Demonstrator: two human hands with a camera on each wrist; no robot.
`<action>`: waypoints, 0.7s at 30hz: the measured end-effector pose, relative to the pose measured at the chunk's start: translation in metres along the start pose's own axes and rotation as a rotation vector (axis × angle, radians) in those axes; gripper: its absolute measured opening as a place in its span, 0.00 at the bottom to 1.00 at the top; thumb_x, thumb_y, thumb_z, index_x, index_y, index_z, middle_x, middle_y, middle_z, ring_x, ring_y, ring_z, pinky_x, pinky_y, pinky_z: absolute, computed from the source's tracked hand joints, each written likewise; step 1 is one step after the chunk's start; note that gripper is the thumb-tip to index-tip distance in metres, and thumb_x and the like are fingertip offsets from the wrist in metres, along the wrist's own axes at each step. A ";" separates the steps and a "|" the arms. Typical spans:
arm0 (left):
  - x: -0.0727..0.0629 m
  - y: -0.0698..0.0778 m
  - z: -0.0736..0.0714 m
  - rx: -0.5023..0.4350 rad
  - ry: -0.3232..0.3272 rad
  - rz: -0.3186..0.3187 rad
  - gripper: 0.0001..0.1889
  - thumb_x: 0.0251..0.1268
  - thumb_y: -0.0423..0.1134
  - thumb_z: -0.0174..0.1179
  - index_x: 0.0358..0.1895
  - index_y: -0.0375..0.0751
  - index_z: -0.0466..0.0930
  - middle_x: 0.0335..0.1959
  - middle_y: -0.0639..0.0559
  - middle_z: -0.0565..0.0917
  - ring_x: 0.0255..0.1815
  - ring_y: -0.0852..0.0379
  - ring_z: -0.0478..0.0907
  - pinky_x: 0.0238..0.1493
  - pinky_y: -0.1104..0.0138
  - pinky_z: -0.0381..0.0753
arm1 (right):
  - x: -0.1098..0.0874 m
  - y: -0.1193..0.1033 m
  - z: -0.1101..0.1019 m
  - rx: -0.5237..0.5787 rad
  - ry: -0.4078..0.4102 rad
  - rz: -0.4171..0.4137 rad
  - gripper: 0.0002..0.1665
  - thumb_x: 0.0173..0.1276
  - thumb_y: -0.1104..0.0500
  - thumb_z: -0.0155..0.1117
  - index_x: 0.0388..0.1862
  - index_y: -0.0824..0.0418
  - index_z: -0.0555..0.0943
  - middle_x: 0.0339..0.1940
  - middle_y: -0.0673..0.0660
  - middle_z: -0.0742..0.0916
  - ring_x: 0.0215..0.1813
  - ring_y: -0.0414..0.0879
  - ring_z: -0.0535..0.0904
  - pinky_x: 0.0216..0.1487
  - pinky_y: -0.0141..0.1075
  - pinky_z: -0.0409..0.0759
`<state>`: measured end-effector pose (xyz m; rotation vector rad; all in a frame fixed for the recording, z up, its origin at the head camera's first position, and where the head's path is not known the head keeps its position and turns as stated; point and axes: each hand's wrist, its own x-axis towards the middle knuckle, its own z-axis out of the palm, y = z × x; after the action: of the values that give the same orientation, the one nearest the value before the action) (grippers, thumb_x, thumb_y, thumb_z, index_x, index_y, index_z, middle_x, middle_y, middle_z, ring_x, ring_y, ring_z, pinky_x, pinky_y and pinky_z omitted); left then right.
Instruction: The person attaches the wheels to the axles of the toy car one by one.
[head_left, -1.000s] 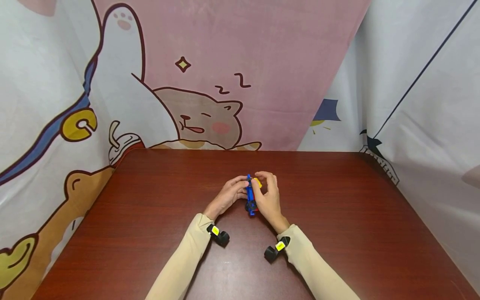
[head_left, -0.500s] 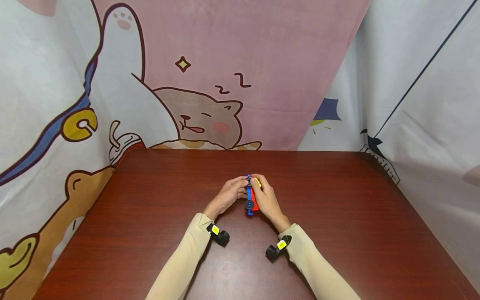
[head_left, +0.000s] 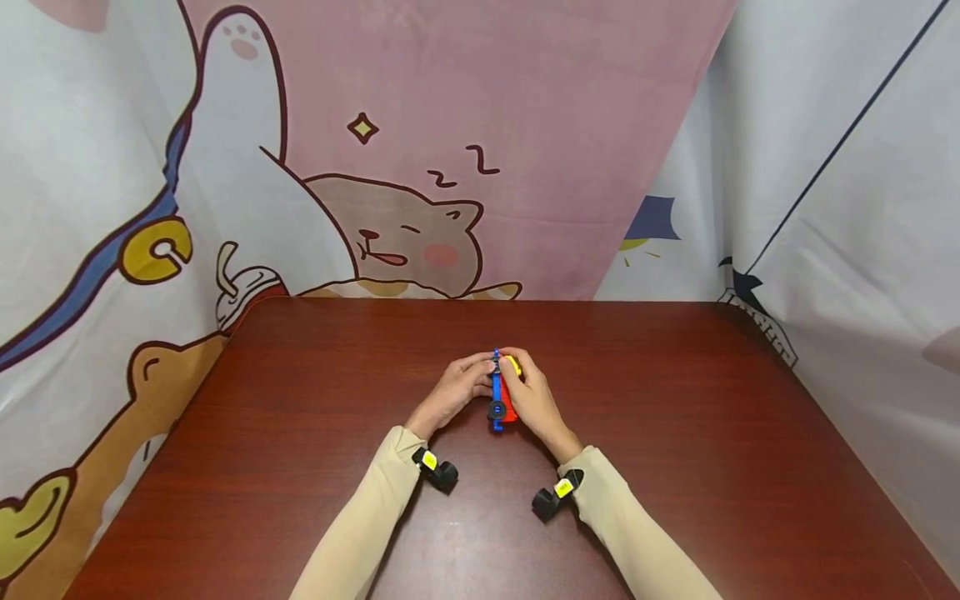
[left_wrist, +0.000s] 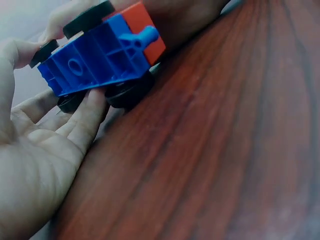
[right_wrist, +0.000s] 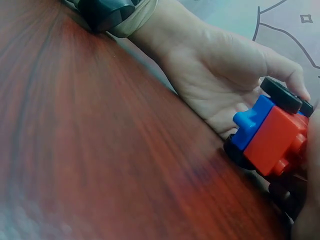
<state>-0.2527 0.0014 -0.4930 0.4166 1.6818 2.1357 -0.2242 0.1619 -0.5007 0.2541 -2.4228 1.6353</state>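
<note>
Both hands hold a toy car tipped on its side above the table, with its blue wheeled base [head_left: 496, 388] toward the left hand. On that base sits a red brick [right_wrist: 277, 137], and a yellow piece [head_left: 513, 364] shows at the far end. My left hand [head_left: 448, 395] pinches the far end of the base, thumb at a black wheel [left_wrist: 44, 53] and fingers at the wheels on the other side. From the right, my right hand [head_left: 534, 402] grips the car by the yellow and red side; its fingertips are mostly hidden.
The car and hands are over the middle of a dark red-brown wooden table [head_left: 675, 400]. A cartoon-printed cloth [head_left: 570, 150] hangs behind the table's far edge and along both sides. Each wrist wears a black camera [head_left: 546, 503].
The right hand's raised fingers have come down around the yellow piece. The car has rolled slightly, so more of its red brick shows in the head view. The left hand stays nearly still.
</note>
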 end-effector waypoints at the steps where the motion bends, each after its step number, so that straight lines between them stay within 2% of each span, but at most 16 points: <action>1: 0.000 0.000 0.000 0.000 0.005 -0.003 0.23 0.73 0.34 0.51 0.66 0.24 0.68 0.38 0.56 0.84 0.33 0.63 0.81 0.39 0.71 0.84 | 0.000 0.000 0.000 0.000 -0.001 0.001 0.21 0.79 0.45 0.50 0.63 0.52 0.75 0.49 0.60 0.85 0.47 0.50 0.79 0.50 0.42 0.77; 6: -0.001 0.000 -0.001 -0.027 0.005 -0.013 0.23 0.73 0.36 0.50 0.65 0.24 0.67 0.37 0.57 0.83 0.32 0.63 0.80 0.39 0.70 0.83 | 0.001 0.000 0.001 -0.007 0.013 0.014 0.22 0.80 0.43 0.49 0.62 0.52 0.77 0.52 0.59 0.85 0.51 0.50 0.79 0.54 0.43 0.76; 8: -0.001 -0.001 -0.001 -0.062 0.019 -0.016 0.22 0.74 0.37 0.49 0.64 0.26 0.68 0.36 0.56 0.83 0.31 0.63 0.80 0.38 0.71 0.83 | -0.002 -0.010 -0.001 0.017 0.006 0.033 0.22 0.81 0.46 0.48 0.62 0.56 0.76 0.54 0.61 0.85 0.54 0.52 0.79 0.56 0.44 0.75; 11: -0.001 -0.001 -0.001 -0.120 0.053 0.000 0.17 0.73 0.36 0.49 0.59 0.30 0.71 0.34 0.56 0.83 0.30 0.63 0.80 0.35 0.71 0.82 | -0.005 -0.028 -0.006 0.063 0.000 0.053 0.22 0.82 0.50 0.44 0.62 0.63 0.74 0.53 0.63 0.83 0.49 0.51 0.79 0.52 0.39 0.76; 13: 0.000 -0.001 0.000 -0.153 0.079 0.022 0.14 0.72 0.36 0.48 0.55 0.34 0.73 0.33 0.55 0.83 0.30 0.63 0.80 0.35 0.71 0.82 | -0.008 -0.041 -0.010 0.094 0.012 0.074 0.21 0.83 0.55 0.42 0.59 0.69 0.73 0.47 0.67 0.82 0.43 0.51 0.77 0.46 0.35 0.75; 15: 0.000 0.001 0.000 -0.170 0.101 0.060 0.13 0.71 0.37 0.48 0.53 0.36 0.75 0.33 0.57 0.84 0.31 0.63 0.81 0.37 0.70 0.82 | -0.008 -0.043 -0.010 0.128 0.031 0.080 0.19 0.83 0.58 0.41 0.54 0.71 0.73 0.42 0.68 0.81 0.37 0.49 0.75 0.39 0.32 0.74; 18: -0.001 0.002 -0.001 -0.188 0.135 0.109 0.12 0.70 0.37 0.47 0.50 0.39 0.77 0.34 0.57 0.85 0.33 0.62 0.81 0.39 0.69 0.81 | -0.007 -0.044 -0.010 0.209 0.025 0.096 0.16 0.80 0.63 0.41 0.47 0.76 0.72 0.37 0.68 0.79 0.33 0.49 0.75 0.36 0.34 0.75; 21: -0.001 0.002 -0.002 -0.200 0.159 0.129 0.11 0.68 0.37 0.46 0.47 0.43 0.78 0.33 0.58 0.86 0.35 0.62 0.81 0.40 0.69 0.80 | -0.008 -0.044 -0.010 0.263 -0.042 0.116 0.11 0.75 0.67 0.43 0.45 0.76 0.71 0.36 0.62 0.78 0.32 0.45 0.74 0.36 0.35 0.74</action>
<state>-0.2526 -0.0008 -0.4918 0.3111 1.5390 2.4618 -0.2049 0.1554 -0.4597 0.1923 -2.2870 2.0204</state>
